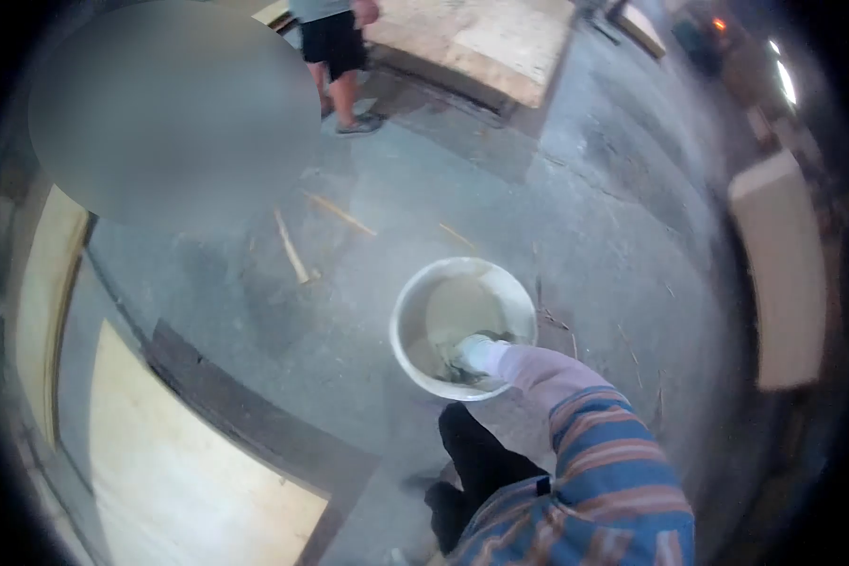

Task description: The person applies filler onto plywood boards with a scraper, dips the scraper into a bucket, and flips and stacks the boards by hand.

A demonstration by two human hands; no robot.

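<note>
My right hand (477, 355), which looks covered by a pale glove, reaches down into a white round bucket (401, 332). Greyish-beige stuff (462, 307) lies inside the bucket, and the hand is at its near right part. My fingers are smeared and partly hidden there, so whether they grip anything does not show. A striped sleeve (613, 443) covers the arm above a pale cuff. My left hand is outside the view.
Thin wood strips (291, 247) lie on the concrete floor beyond the bucket. Wooden panels (179, 453) stand at lower left, and a large board stack (472, 42) at the back. A person in black shorts (333, 45) stands near it. A pale block (781, 274) is at right.
</note>
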